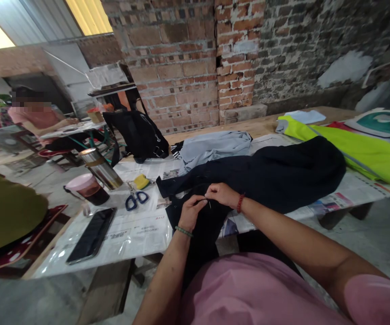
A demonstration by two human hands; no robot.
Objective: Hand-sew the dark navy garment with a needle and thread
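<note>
A dark navy garment lies stretched along the table, its near end hanging toward my lap. My left hand, with a green bead bracelet, is closed in a pinch on the dark cloth's edge. Close beside it my right hand, wearing a red bead bracelet, has its fingertips pinched together over the same edge. A thin, pale sliver like a needle shows just under the fingertips. What the right fingertips grip is too small to make out.
Left of the garment lie scissors, a yellow object, a phone, a cup of dark drink and a steel flask. Behind are a black bag and grey cloth. An iron rests right. People sit left.
</note>
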